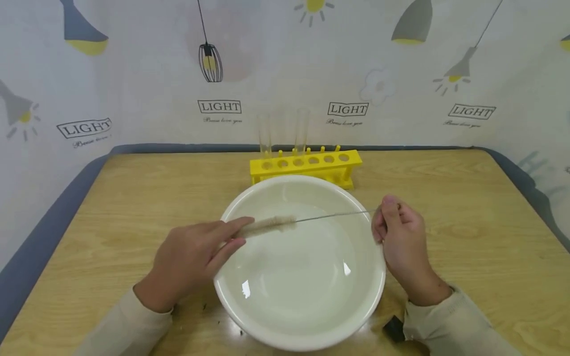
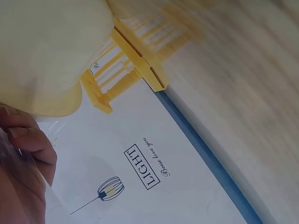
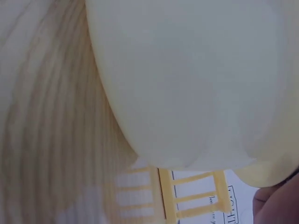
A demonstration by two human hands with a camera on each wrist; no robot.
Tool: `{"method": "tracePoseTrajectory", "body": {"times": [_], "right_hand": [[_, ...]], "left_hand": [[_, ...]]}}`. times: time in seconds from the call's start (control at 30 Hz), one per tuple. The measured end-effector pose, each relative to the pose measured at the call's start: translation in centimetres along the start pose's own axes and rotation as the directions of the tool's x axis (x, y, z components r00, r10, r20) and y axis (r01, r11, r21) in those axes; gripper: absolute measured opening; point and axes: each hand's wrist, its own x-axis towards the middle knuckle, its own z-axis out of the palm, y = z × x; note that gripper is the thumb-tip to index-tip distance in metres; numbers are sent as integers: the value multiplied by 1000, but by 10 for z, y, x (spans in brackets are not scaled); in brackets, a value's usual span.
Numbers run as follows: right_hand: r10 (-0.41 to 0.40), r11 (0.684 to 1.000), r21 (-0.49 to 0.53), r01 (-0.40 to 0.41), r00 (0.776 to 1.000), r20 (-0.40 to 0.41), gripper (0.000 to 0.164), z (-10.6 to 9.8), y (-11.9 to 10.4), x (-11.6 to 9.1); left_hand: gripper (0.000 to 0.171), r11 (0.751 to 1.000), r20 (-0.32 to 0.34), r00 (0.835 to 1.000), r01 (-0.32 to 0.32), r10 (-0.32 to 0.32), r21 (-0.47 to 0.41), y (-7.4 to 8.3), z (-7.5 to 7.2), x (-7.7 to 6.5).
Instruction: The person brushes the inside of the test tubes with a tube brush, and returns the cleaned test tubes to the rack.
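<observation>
Over a white basin of water, a test-tube brush lies nearly level, its pale bristles to the left and thin wire stem to the right. My right hand pinches the stem's end beside the basin's right rim. At the left rim my left hand grips a clear test tube, mostly hidden by the palm and hard to make out. Bristles come out between its thumb and forefinger. In the left wrist view, curled fingers show beside a glassy edge.
Behind the basin stands a yellow test-tube rack, with two clear test tubes upright in it. A small black object lies by the right sleeve. A printed backdrop rises behind the wooden table.
</observation>
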Motion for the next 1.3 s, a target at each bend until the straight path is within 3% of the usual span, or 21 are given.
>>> {"method": "tracePoseTrajectory", "body": {"times": [0.17,0.53,0.7,0.83,1.1,1.3], "right_hand": [[-55,989,-132,73,990,133,43,-7,-1,-2],[-164,947,-207,247,922,351,37,-13,-7,0],[-196,952,-150,268,905,379,36,-11,-9,-2],[-200,956,-120,266,896,396,36,-9,-10,-5],[-180,956,-139,258,890,419,34,-7,-10,-5],[-213,944,-135,300,870,444,32,-5,-9,-6]], "left_hand": [[35,1000,13,1000,-7,7,6,1,1,0],[37,1000,33,999,5,-5,7,-1,-1,-3],[35,1000,7,1000,-4,4,-1,-1,-2,-2],[36,1000,24,1000,4,-4,1,0,-1,-1],[38,1000,39,999,18,-19,10,0,-2,0],[38,1000,47,999,24,-25,20,0,-2,0]]}}
